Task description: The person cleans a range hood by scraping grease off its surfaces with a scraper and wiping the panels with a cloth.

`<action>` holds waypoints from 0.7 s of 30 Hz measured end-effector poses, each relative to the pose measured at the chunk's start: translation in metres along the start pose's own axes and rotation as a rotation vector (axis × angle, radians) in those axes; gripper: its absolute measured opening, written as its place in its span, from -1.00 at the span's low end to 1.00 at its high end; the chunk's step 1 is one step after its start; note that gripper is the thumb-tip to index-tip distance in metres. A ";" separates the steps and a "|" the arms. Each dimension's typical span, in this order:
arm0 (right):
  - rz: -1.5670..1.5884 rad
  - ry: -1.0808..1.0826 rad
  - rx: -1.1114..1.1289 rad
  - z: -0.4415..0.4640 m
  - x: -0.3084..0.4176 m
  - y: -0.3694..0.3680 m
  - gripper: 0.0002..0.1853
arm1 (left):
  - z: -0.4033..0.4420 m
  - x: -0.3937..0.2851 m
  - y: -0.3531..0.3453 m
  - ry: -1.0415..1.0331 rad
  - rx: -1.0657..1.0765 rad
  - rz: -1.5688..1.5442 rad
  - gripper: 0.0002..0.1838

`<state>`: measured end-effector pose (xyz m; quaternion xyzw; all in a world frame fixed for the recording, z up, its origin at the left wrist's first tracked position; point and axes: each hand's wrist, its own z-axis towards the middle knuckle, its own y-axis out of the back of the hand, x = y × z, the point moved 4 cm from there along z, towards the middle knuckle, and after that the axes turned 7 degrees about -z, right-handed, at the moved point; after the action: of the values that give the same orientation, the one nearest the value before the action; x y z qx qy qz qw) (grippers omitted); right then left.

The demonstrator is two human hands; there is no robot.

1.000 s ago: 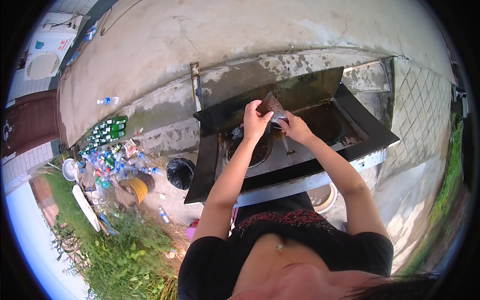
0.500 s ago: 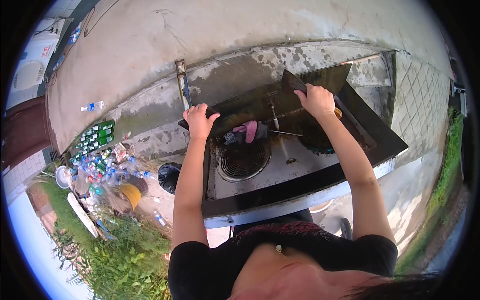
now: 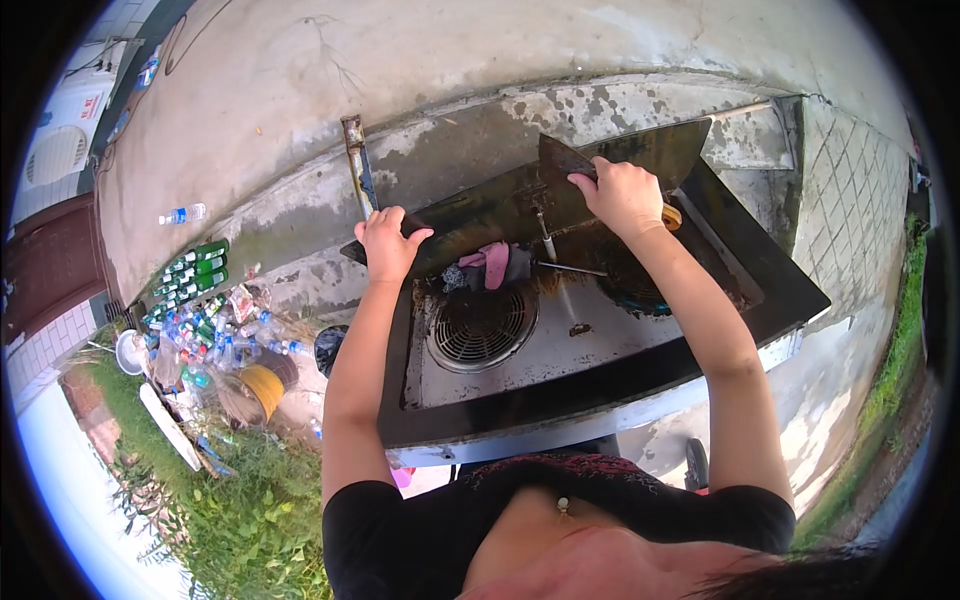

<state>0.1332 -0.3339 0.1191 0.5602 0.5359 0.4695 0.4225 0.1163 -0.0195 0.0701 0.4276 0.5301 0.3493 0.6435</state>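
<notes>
My left hand (image 3: pixel 391 243) grips the left end of the range hood's raised dark panel (image 3: pixel 460 220), fingers over its edge. With my right hand (image 3: pixel 625 198) I hold a flat dark scraper-like plate (image 3: pixel 563 160) against that panel. The greasy range hood (image 3: pixel 590 385) lies before me, with a round fan grille (image 3: pixel 484 328) at its left. A pink cloth (image 3: pixel 492 262) and a grey scouring ball (image 3: pixel 454 277) sit above the grille. A thin metal rod (image 3: pixel 572 268) lies near the middle, and something yellow (image 3: pixel 672 216) shows beside my right wrist.
A rusty metal bar (image 3: pixel 357 165) leans by the step at the hood's left. Green bottles (image 3: pixel 195 270), plastic bottles (image 3: pixel 225 350), a yellow bucket (image 3: pixel 262 390) and a black-lined bin (image 3: pixel 328 348) are on the left. A textured concrete slope (image 3: pixel 850 200) rises at the right.
My hands have parted: the left went to the panel's left end, the right moved up and right with the plate, then slightly left. The hood now sits turned, its near left corner lower.
</notes>
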 end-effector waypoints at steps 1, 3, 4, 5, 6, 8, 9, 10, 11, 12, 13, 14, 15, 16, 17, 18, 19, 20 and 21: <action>0.030 0.016 0.000 0.001 0.011 -0.005 -0.61 | 0.000 0.000 0.000 0.002 0.006 0.002 -0.57; 0.056 0.009 0.047 0.001 0.025 -0.010 -0.60 | 0.000 0.001 0.003 0.009 0.012 0.004 -0.57; 0.062 0.010 0.070 0.001 0.023 -0.013 -0.59 | 0.001 0.001 0.003 0.008 0.014 0.000 -0.57; 0.043 0.019 0.047 0.000 0.020 -0.014 -0.58 | 0.000 0.001 0.002 0.007 0.022 -0.009 -0.57; 0.023 -0.010 0.041 -0.003 0.011 -0.010 -0.57 | -0.002 0.000 0.001 0.013 0.035 -0.017 -0.57; 0.013 -0.079 -0.021 -0.005 -0.017 -0.005 -0.55 | -0.001 0.002 0.003 0.019 0.037 -0.027 -0.58; -0.038 -0.105 -0.054 -0.007 -0.027 -0.003 -0.55 | 0.000 0.002 0.003 0.020 0.022 -0.028 -0.58; -0.047 -0.114 -0.056 -0.008 -0.030 -0.005 -0.55 | -0.001 0.002 0.003 0.020 0.017 -0.031 -0.58; -0.056 -0.126 -0.059 -0.008 -0.032 -0.006 -0.54 | -0.001 0.001 0.003 0.018 0.012 -0.034 -0.58; -0.041 -0.110 -0.058 -0.006 -0.025 -0.006 -0.53 | -0.001 0.002 0.003 0.023 0.021 -0.031 -0.57; -0.025 -0.095 -0.056 -0.004 -0.014 -0.006 -0.50 | -0.001 0.002 0.002 0.028 0.033 -0.027 -0.55; -0.047 -0.067 -0.031 -0.002 0.002 -0.003 -0.51 | -0.001 0.003 0.002 0.036 0.044 -0.020 -0.53; -0.003 -0.028 -0.111 0.000 0.015 -0.006 -0.53 | -0.001 0.003 0.003 0.036 0.042 -0.024 -0.54; 0.005 -0.032 -0.081 0.002 0.021 -0.007 -0.53 | 0.000 0.003 0.003 0.035 0.041 -0.026 -0.54; 0.010 -0.037 -0.053 0.003 0.025 -0.007 -0.53 | 0.001 0.003 0.003 0.032 0.039 -0.030 -0.54; 0.005 -0.025 -0.059 0.002 0.027 -0.007 -0.54 | 0.001 0.003 0.003 0.030 0.026 -0.039 -0.56; -0.004 -0.010 -0.064 0.001 0.028 -0.008 -0.54 | 0.000 0.002 0.003 0.039 0.037 -0.036 -0.56; -0.013 0.004 -0.071 0.001 0.029 -0.008 -0.54 | 0.000 0.001 0.004 0.047 0.047 -0.033 -0.56; -0.015 0.006 -0.052 0.000 0.028 -0.006 -0.55 | 0.000 0.000 0.005 0.051 0.053 -0.026 -0.57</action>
<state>0.1319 -0.3052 0.1152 0.5437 0.5291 0.4817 0.4386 0.1166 -0.0175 0.0744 0.4285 0.5609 0.3378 0.6227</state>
